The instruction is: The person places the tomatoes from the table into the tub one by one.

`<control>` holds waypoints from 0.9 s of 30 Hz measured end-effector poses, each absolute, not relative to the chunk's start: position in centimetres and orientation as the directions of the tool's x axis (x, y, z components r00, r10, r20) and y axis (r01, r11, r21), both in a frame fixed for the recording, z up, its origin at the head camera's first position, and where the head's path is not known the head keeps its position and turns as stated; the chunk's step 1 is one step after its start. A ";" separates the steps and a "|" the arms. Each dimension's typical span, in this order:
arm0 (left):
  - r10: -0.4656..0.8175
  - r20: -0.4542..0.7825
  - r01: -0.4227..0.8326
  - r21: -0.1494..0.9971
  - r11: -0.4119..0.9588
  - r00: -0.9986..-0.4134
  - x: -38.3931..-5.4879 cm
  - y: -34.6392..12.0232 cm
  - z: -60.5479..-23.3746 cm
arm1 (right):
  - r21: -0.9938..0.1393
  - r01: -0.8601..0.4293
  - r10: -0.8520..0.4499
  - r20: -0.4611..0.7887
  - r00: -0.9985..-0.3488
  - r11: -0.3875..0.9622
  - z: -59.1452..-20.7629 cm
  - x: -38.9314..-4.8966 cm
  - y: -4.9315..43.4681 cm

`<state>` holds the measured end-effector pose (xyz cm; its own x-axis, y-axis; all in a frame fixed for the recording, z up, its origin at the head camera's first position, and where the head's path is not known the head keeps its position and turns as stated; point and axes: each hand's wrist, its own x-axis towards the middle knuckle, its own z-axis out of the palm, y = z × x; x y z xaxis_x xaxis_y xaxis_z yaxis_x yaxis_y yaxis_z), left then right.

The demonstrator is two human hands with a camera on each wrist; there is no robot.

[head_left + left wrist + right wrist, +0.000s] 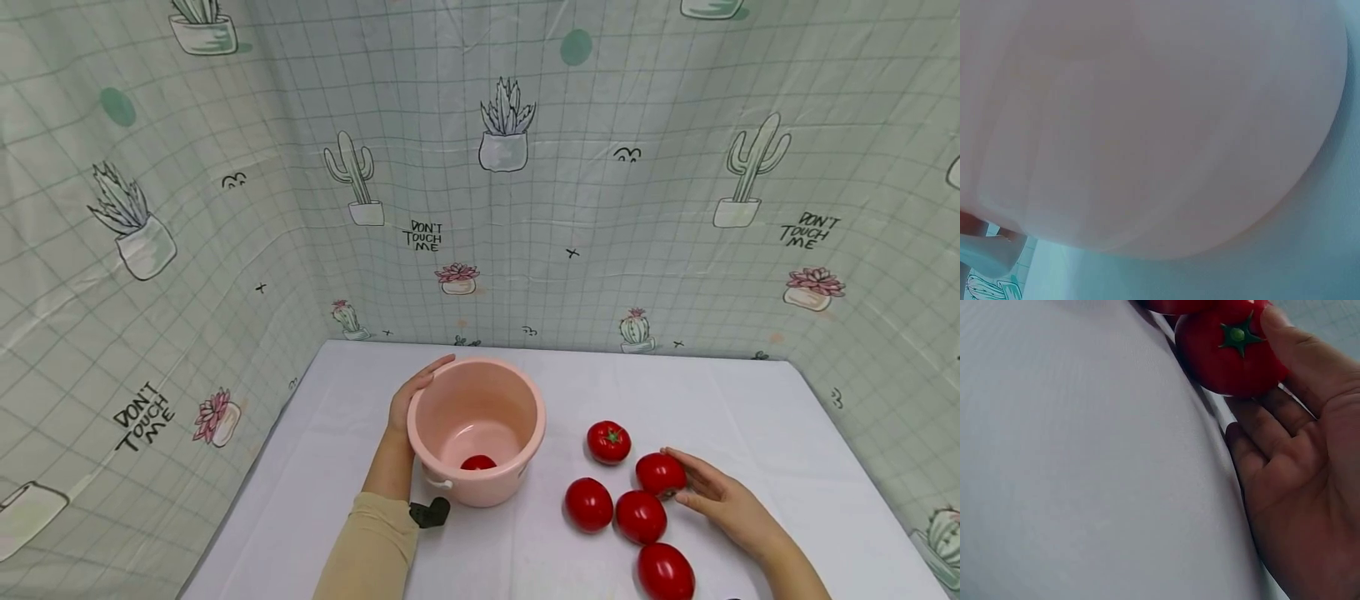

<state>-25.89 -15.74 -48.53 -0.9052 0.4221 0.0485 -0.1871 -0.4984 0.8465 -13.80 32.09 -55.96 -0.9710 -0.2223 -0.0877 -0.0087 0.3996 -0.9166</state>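
Note:
My left hand (408, 398) rests along the outer left side of a pink bucket (480, 492), its fingers reaching round toward the far rim. Inside the bucket, a red tomato (477, 462) shows at the bottom, partly covered by the near rim. On the right, my right hand (716, 496) holds another tomato (661, 473) between thumb and fingers. The right wrist view shows the thumb on this tomato (1229, 362) near its green star-shaped stem, with fingers along its other side. The bucket's wall (1147, 125) fills most of the left wrist view.
Several more tomatoes lie on the white tabletop (525, 558): one at the back (609, 442), one nearer the bucket (588, 504), one touching the held tomato (641, 517) and one at the front (666, 572). Behind the table hangs a cactus-patterned cloth (525, 208).

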 end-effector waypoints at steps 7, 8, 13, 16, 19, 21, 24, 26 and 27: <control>0.422 0.044 -0.194 0.842 -0.504 -0.906 -25.7 -15.7 -48.3 | -0.867 0.015 -0.152 -0.104 -0.983 0.497 -55.6 -13.8 31.9; 0.421 0.043 -0.195 0.840 -0.506 -0.906 -25.7 -15.6 -48.3 | -0.856 0.018 -0.139 -0.104 -0.985 0.517 -55.6 -13.8 31.9; 0.416 0.033 -0.204 0.835 -0.512 -0.909 -25.6 -15.6 -48.1 | -0.813 0.040 -0.087 -0.111 -0.990 0.581 -55.8 -13.9 31.8; 0.419 0.032 -0.206 0.835 -0.510 -0.907 -25.6 -15.6 -48.2 | -0.801 0.053 -0.070 -0.118 -0.991 0.596 -55.8 -14.0 31.7; 0.428 0.037 -0.205 0.837 -0.507 -0.903 -25.7 -15.6 -48.3 | -0.796 0.054 -0.070 -0.119 -0.990 0.603 -55.6 -14.1 31.8; 0.428 0.040 -0.201 0.839 -0.505 -0.903 -25.7 -15.6 -48.3 | -0.794 0.046 -0.069 -0.111 -0.991 0.606 -55.3 -14.2 31.8; 0.417 0.035 -0.203 0.836 -0.510 -0.908 -25.7 -15.6 -48.3 | -0.798 0.025 -0.081 -0.092 -0.992 0.602 -54.6 -14.5 31.8; 0.413 0.027 -0.207 0.834 -0.511 -0.910 -25.7 -15.6 -48.3 | -0.799 0.012 -0.088 -0.081 -0.993 0.601 -54.3 -14.6 31.7; 0.412 0.026 -0.207 0.835 -0.509 -0.911 -25.7 -15.6 -48.2 | -0.800 0.007 -0.091 -0.078 -0.993 0.600 -54.1 -14.7 31.7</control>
<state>-25.70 -15.57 -48.25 -0.9109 0.4117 0.0256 -0.2067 -0.5092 0.8354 -14.70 31.67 -54.08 -0.9928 -0.0912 -0.0776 0.0073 0.6004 -0.7997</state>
